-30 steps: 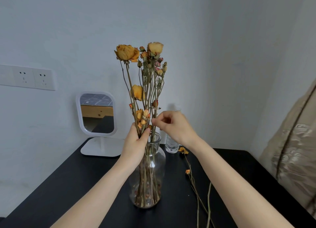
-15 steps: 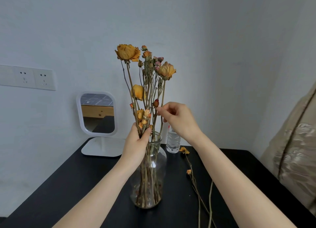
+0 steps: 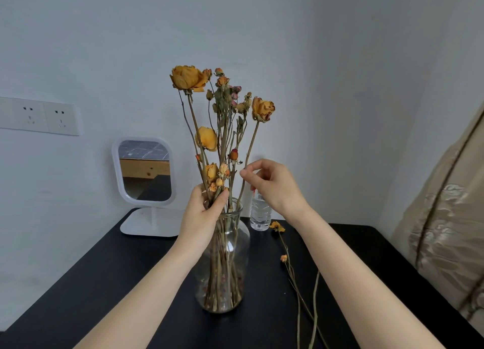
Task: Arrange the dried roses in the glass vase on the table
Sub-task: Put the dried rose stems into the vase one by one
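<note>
Head view: the dried roses (image 3: 222, 128) are standing in the glass vase (image 3: 225, 270) mid-table (image 3: 104, 296), the left hand (image 3: 204, 212) gripping the bunch at its mouth, the right hand (image 3: 275, 186) pinching one right-leaning stem (image 3: 251, 147). It seems to be a spacing step, calling next for a gentle release.

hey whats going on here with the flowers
A person is arranging dried roses in a glass vase on a black table. The left hand grips the bunch just above the vase's mouth, while the right hand pinches one rose stem that leans out to the right. A few loose stems lie on the table right of the vase, not yet in it.
</note>
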`<state>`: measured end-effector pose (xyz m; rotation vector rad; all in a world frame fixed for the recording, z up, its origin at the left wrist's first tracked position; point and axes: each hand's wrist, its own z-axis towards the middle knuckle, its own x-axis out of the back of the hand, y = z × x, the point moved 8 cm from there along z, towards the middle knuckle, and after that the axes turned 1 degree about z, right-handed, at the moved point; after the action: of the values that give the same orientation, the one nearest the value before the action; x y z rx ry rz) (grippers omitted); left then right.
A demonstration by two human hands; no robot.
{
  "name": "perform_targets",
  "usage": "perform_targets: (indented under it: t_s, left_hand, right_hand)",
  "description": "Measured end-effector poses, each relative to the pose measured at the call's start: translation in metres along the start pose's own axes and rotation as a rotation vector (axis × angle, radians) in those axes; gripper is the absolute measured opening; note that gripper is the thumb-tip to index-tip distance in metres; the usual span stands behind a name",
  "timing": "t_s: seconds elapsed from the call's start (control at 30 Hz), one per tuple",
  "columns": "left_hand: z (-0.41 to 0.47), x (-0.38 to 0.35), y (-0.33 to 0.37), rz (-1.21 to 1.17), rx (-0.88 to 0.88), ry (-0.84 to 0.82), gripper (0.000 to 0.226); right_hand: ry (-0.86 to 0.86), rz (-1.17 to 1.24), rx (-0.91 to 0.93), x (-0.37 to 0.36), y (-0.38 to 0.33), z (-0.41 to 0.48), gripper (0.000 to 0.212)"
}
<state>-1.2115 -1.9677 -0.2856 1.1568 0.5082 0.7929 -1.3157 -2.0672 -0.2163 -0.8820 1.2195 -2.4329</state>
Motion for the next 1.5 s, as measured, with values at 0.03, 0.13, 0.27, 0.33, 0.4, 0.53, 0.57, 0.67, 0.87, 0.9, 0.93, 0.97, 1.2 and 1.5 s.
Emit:
perform_targets:
  t_s: [0.03, 0.13, 0.27, 0.33, 0.4, 0.53, 0.57, 0.67, 0.87, 0.9, 0.93, 0.97, 1.2, 1.5]
  left_hand:
    - [-0.003, 0.001, -0.001, -0.003, -0.004, -0.011, 0.031]
    - [-0.017, 0.003, -0.003, 0.015, -0.021, -0.034, 0.048]
    - [-0.055, 0.023, -0.003, 0.4, -0.121, 0.21, 0.065]
    - [-0.082, 0.021, 0.001, 0.512, -0.252, 0.289, 0.057]
    - [-0.106, 0.009, -0.001, 0.543, -0.349, 0.264, 0.043]
    - [-0.13, -0.028, -0.019, 0.549, -0.406, 0.006, 0.02]
    - [-0.132, -0.039, -0.025, 0.548, -0.392, -0.072, 0.017]
    - [-0.131, -0.072, -0.046, 0.612, -0.327, -0.268, 0.014]
    - [-0.113, -0.122, -0.088, 0.815, -0.081, -0.391, 0.019]
    - [-0.11, -0.128, -0.094, 0.833, -0.034, -0.41, 0.02]
    - [-0.107, -0.133, -0.098, 0.844, 0.003, -0.424, 0.021]
    - [-0.104, -0.138, -0.101, 0.845, 0.031, -0.43, 0.022]
    - [-0.089, -0.154, -0.113, 0.882, 0.122, -0.417, 0.024]
    - [-0.077, -0.161, -0.126, 0.898, 0.203, -0.429, 0.032]
  right_hand:
    - [0.003, 0.002, -0.005, 0.002, 0.001, -0.002, 0.012]
    - [0.012, 0.0, -0.026, 0.008, 0.006, -0.011, 0.011]
    - [-0.006, 0.002, -0.058, 0.012, 0.02, -0.027, 0.008]
    - [-0.018, -0.014, -0.083, 0.013, 0.032, -0.038, 0.011]
    - [-0.036, -0.023, -0.125, 0.015, 0.048, -0.051, 0.013]
    - [-0.027, -0.08, -0.239, 0.032, 0.088, -0.081, 0.012]
    - [-0.014, -0.1, -0.268, 0.039, 0.099, -0.089, 0.012]
    - [0.029, -0.163, -0.369, 0.064, 0.132, -0.111, 0.014]
    - [-0.014, -0.333, -0.593, 0.091, 0.19, -0.15, 0.009]
    - [-0.044, -0.362, -0.617, 0.09, 0.197, -0.154, 0.008]
    - [-0.072, -0.389, -0.635, 0.088, 0.202, -0.157, 0.007]
    - [-0.094, -0.408, -0.647, 0.086, 0.207, -0.159, 0.009]
    - [-0.17, -0.483, -0.722, 0.062, 0.222, -0.149, 0.027]
    - [-0.143, -0.426, -0.802, 0.056, 0.229, -0.141, 0.022]
